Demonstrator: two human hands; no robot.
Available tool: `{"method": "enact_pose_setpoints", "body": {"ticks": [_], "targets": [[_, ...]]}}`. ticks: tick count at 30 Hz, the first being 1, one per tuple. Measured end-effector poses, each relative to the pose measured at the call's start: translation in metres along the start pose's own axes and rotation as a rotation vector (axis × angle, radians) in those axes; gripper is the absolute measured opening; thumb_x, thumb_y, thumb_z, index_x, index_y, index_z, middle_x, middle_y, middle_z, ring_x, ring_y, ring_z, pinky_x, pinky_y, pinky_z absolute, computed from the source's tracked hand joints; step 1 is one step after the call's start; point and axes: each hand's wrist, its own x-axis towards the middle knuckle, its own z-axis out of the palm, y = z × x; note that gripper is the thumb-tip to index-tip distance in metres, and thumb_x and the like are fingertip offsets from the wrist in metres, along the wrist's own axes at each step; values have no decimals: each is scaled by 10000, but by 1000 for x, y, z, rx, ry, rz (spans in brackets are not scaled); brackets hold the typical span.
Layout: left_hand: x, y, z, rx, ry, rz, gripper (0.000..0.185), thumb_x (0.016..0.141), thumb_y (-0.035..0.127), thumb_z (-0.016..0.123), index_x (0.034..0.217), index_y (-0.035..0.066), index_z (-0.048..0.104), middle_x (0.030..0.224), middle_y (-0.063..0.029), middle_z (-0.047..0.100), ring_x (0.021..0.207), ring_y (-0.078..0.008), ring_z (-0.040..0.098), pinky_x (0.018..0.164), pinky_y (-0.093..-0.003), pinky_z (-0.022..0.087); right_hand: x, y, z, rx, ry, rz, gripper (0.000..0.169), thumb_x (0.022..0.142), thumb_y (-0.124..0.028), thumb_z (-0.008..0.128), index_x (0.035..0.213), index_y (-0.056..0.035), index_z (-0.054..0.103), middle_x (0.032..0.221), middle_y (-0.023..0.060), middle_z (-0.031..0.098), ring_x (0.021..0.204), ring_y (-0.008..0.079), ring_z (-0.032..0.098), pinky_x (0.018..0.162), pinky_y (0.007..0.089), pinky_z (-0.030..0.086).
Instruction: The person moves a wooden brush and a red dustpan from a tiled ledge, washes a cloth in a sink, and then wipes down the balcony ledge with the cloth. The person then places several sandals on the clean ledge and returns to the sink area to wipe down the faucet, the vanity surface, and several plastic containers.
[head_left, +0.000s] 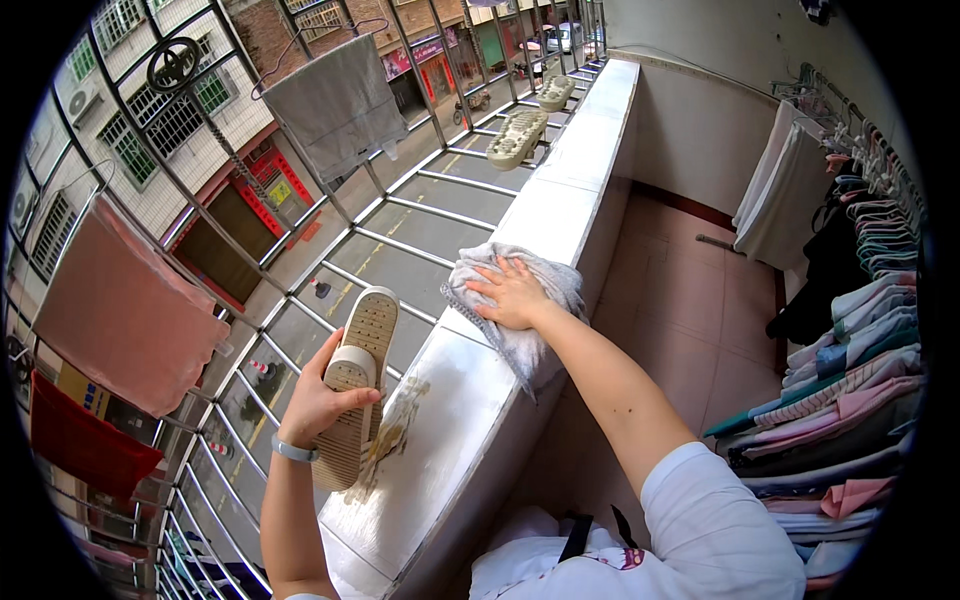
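My left hand (330, 394) grips a slide sandal (367, 330), its beige patterned sole showing, above the left edge of a white tiled ledge (457, 375). A wristband circles that wrist. Under my right hand (511, 292), fingers spread, a grey-white cloth (559, 281) lies bunched on the ledge, one corner hanging over its inner edge. Brownish wet dirt (397, 424) marks the tiles beside the sandal. Farther along, a pair of pale studded sandals, the nearer sandal (517, 139) and the farther sandal (556, 93), rest on the metal bars outside the ledge.
Metal window bars (442, 217) run along the left, above a street. A grey cloth (334, 105), a pink cloth (124, 300) and a red cloth (90, 442) hang there. On the right, clothes (840, 390) hang on a rack over a tiled floor (675, 300).
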Motion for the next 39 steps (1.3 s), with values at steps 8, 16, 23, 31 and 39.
{"method": "enact_pose_setpoints", "body": {"ticks": [8,16,23,31,39], "targets": [[136,26,65,-89,64,-36,1001,524,132,858,1364,6,328,1136,-79,563,1007,-157,549,876,-291,433,61,196,-37,-6,-34,96,546,875,-516,369,1373,-292,351,1483,15,217,1375,315,120,1108,470,65],[309,92,156,-73,-37,16,1017,505,166,867,1358,0,338,1158,-92,556,1051,-168,529,908,-299,410,123,364,-57,-11,-4,127,568,852,-534,394,1367,-297,362,1483,18,220,1373,325,123,1102,479,58],[446,143,238,-44,-64,43,1048,496,212,874,1363,-6,327,1180,-98,544,1078,-179,523,928,-299,395,189,527,-86,-27,-17,152,574,855,-525,382,1377,-290,345,1486,19,212,1374,322,122,1106,474,53],[557,169,327,-77,21,-26,1074,477,254,885,1364,0,334,1190,-92,538,1080,-186,516,930,-309,391,263,695,-115,-36,-42,99,580,854,-527,376,1384,-295,331,1487,17,209,1376,326,108,1106,478,42],[667,214,395,-131,106,-113,1120,442,223,886,1370,-20,308,1196,-107,532,1078,-190,521,927,-313,392,345,859,-138,-65,-30,89,586,852,-542,375,1385,-304,324,1485,14,213,1374,336,107,1100,500,14]]}}
